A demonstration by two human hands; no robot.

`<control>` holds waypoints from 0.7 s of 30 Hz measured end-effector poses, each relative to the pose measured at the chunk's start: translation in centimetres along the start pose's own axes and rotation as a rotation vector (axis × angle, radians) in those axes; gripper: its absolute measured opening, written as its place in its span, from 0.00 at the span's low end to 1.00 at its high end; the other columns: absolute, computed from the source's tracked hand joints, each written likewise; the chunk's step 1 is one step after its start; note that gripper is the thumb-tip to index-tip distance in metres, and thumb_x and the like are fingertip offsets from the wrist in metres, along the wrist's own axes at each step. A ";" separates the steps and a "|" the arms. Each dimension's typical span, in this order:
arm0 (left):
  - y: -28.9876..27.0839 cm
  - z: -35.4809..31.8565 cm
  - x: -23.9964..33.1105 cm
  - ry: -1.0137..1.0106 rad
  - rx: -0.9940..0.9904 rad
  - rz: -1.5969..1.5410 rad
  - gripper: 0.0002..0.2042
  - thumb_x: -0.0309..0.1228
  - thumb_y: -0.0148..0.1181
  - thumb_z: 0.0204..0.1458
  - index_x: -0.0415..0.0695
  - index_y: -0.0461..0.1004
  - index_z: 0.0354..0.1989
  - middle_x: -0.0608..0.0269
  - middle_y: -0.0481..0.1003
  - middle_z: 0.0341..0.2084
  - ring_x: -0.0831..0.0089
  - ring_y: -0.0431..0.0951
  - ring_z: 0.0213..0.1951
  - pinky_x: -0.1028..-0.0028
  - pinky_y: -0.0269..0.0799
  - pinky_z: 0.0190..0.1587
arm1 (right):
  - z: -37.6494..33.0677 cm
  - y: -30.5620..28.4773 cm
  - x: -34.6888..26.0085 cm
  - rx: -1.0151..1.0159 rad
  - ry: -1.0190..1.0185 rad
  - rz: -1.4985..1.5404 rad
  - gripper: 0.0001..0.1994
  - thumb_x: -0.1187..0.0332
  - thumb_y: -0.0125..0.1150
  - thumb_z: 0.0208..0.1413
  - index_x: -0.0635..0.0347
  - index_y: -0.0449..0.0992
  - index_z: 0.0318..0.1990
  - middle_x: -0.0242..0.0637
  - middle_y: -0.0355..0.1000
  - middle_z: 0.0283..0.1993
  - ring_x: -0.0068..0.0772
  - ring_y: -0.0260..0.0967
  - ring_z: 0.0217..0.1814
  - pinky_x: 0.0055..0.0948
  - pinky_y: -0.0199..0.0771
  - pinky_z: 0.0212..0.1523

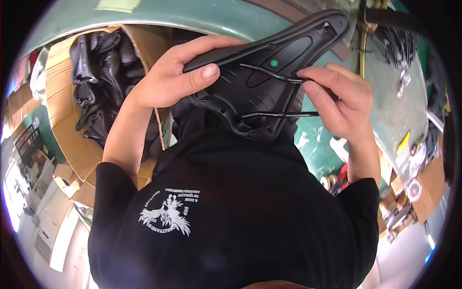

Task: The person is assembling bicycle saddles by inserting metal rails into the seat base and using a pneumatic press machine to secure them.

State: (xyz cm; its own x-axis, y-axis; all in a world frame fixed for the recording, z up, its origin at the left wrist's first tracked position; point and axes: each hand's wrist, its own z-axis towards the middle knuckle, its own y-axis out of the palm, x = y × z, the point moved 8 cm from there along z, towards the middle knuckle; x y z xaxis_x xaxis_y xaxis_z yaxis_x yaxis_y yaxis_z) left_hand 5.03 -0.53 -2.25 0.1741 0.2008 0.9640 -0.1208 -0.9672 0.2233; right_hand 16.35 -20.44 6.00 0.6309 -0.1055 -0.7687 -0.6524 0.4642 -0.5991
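A black bicycle saddle [298, 50] is held underside up in front of me, its narrow nose pointing to the far right. My left hand [180, 74] grips the wide rear part, thumb on the underside and fingers around the far edge. Between the thumb and fingers of my right hand [344, 98] is a black wire saddle rail [275, 74]. Its two rods lie across the saddle's underside; I cannot tell whether their ends are seated. A small round green sticker [274, 63] shows on the underside.
To the left stands an open cardboard box [65, 113] with several black saddles [101, 62] in it. A green worktable [192, 17] runs along the far side. At the right, a bundle of dark rods [402, 48] and a yellow item [404, 141] lie on a surface.
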 end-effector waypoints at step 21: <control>2.3 1.7 -2.8 -0.161 -0.078 0.021 0.33 0.41 0.55 0.57 0.26 0.71 0.65 0.44 0.79 0.56 0.61 0.80 0.58 0.67 0.72 0.64 | 0.3 2.9 -1.7 -0.127 -0.312 -0.113 0.12 0.72 0.78 0.45 0.63 0.84 0.37 0.32 0.64 0.21 0.32 0.62 0.18 0.32 0.58 0.18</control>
State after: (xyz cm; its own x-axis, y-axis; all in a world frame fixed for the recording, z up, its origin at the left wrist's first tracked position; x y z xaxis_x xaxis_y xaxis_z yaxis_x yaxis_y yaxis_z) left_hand 5.90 -3.61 -4.70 0.3241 0.1469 0.9346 -0.2002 -0.9549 0.2195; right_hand 13.48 -18.60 5.66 0.7873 0.1332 -0.6020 -0.6057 0.3501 -0.7145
